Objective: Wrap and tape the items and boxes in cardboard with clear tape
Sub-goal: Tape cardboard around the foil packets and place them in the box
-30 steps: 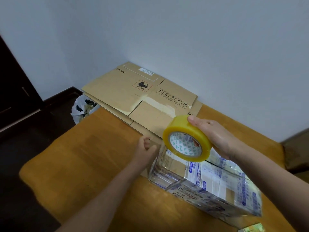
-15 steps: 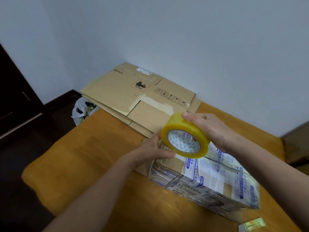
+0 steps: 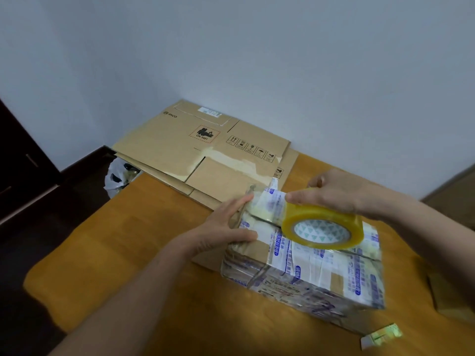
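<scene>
A cardboard box (image 3: 316, 276) wrapped in shiny clear tape and blue-printed labels lies on the orange wooden table (image 3: 133, 253). My left hand (image 3: 226, 227) presses flat against the box's left end, with straight fingers and the thumb along the top edge. My right hand (image 3: 334, 196) grips a yellowish roll of clear tape (image 3: 322, 227) from above and holds it on the box's top. A stretch of tape runs from the roll toward the box's far left corner.
Flattened cardboard sheets (image 3: 195, 145) lie at the table's far end against the white wall. A white plastic bag (image 3: 119, 178) sits on the dark floor left of the table. A small pale green item (image 3: 381, 337) lies near the box's front right corner.
My right hand lowered the tape roll onto the box top and moved it right. My left hand opened flat against the box's left end. The view moved closer.
</scene>
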